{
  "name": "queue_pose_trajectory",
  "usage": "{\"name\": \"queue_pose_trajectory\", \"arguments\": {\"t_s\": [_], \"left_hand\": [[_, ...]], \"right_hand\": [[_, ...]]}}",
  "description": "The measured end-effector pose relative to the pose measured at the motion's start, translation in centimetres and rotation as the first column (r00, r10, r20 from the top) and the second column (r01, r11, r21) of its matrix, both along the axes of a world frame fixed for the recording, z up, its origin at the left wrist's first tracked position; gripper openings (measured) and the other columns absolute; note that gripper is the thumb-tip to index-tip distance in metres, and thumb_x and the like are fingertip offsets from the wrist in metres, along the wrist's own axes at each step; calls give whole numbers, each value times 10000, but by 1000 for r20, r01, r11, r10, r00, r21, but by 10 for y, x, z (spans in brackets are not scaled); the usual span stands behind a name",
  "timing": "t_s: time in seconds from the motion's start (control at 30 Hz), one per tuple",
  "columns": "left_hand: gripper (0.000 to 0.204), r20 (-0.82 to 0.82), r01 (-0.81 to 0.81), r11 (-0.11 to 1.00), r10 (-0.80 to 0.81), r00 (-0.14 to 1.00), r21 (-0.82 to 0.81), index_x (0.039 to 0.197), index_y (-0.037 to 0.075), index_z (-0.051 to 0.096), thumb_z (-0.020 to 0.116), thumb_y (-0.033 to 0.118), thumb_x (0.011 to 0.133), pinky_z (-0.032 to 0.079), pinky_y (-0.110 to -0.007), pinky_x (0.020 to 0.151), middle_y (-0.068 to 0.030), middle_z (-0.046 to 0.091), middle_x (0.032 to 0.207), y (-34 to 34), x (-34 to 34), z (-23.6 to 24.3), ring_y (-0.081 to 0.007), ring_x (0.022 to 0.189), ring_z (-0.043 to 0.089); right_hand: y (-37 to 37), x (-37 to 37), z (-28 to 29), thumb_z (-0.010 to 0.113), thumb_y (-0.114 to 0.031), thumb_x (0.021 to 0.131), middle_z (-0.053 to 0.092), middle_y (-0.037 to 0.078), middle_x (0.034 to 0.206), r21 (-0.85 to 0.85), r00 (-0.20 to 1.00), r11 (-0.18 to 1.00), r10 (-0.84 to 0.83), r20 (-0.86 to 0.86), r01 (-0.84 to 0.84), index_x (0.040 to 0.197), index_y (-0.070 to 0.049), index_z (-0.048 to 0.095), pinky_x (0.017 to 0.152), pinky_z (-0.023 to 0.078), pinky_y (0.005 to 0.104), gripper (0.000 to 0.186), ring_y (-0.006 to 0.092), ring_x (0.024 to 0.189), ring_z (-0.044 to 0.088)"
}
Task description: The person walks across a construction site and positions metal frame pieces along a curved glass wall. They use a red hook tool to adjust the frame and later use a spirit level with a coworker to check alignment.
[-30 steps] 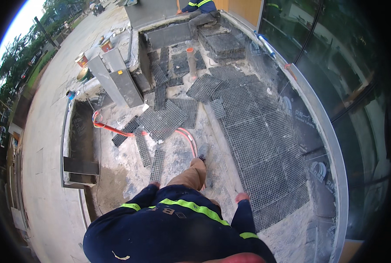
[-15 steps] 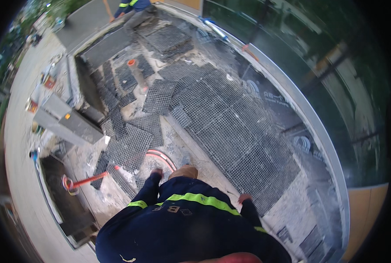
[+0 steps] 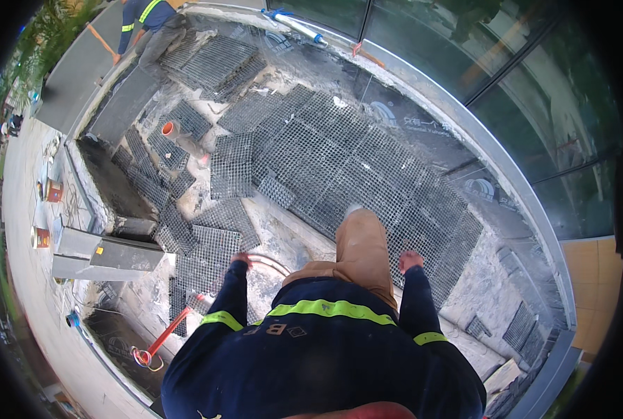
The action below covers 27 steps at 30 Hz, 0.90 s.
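Many dark grid panels (image 3: pixel 325 160) lie flat on the ground, ahead of and below both sets of fingers. They look stiff, heavy and rough, so I would grip one by its open edge with both hands. The left hand (image 3: pixel 240 260) hangs near a loose panel (image 3: pixel 210 255) and a red hose (image 3: pixel 168 334). The right hand (image 3: pixel 410 261) hangs over the big grid. Both hands hold nothing. They are too small to tell whether the fingers are curled or spread.
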<state>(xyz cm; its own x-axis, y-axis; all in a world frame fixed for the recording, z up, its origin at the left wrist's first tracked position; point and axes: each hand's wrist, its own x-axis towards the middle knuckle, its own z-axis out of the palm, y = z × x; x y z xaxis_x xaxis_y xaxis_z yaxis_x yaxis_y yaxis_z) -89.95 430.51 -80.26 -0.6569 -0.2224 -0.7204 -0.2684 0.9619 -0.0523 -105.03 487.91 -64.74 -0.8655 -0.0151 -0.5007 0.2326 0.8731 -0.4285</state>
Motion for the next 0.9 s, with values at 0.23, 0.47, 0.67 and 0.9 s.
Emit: {"name": "queue_pose_trajectory", "arguments": {"t_s": [0.23, 0.47, 0.67, 0.9], "left_hand": [[281, 325, -691, 644, 610, 723, 328, 862, 125, 550, 517, 318, 661, 433, -341, 580, -69, 564, 768, 97, 81, 8, -199, 716, 529], [188, 237, -683, 668, 642, 730, 294, 827, 97, 536, 497, 244, 716, 417, -289, 523, -51, 539, 688, 69, -88, 25, -159, 610, 500], [121, -152, -496, 302, 935, 320, 814, 798, 73, 524, 479, 180, 764, 404, -245, 474, -36, 519, 619, 30, -422, 163, -124, 520, 476], [196, -136, -171, 210, 920, 368, 963, 975, 15, 486, 420, 82, 803, 407, -205, 531, -51, 539, 743, 78, -612, 332, -89, 569, 497]], "right_hand": [[15, 20, -79, 523, -299, 634, 604, 19, 811, 249, 556, 555, 498, 665, -794, 752, -166, 618, 612, 455, 382, 202, 209, 782, 575], [-24, -201, -119, 566, -266, 588, 606, 20, 786, 283, 592, 535, 593, 545, -796, 716, -155, 622, 592, 463, 355, 179, 204, 745, 579], [-37, -475, -63, 517, -259, 677, 554, 122, 891, 400, 746, 679, 666, 18, -616, 809, -34, 565, 732, 416, 347, 265, 256, 859, 516], [-41, -640, 45, 484, -130, 745, 528, 40, 620, -635, 865, 624, -480, 149, 456, 824, -41, 511, 416, 407, 225, 122, 119, 486, 500]]}}
